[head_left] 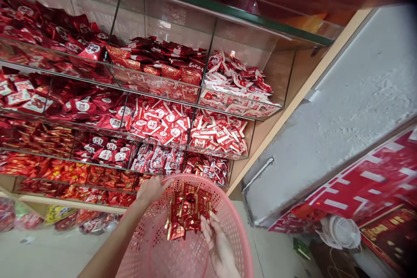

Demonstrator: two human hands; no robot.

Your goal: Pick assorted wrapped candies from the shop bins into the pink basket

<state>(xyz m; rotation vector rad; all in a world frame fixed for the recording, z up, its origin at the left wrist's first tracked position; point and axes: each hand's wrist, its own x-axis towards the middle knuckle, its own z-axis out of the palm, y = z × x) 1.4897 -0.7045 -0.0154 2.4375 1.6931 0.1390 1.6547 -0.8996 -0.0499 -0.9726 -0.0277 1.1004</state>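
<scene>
A pink plastic basket (243,243) with holes in its wall is below me, in front of the shelves. My left hand (152,190) grips its far left rim. Inside lies a small heap of shiny red and gold candy packets (189,210). My right hand (216,241) is in the basket at the right edge of this heap, palm turned up and fingers loosely stretched out. Its fingertips reach the nearest packets; whether they touch or only overlap in view is hard to tell.
Glass-fronted shelf bins (156,121) full of red packets rise ahead. A wooden side panel (280,117) and grey wall (342,95) stand to the right. Filled plastic bags (97,221) lie below the shelves, and a white basket (342,231) is at the lower right.
</scene>
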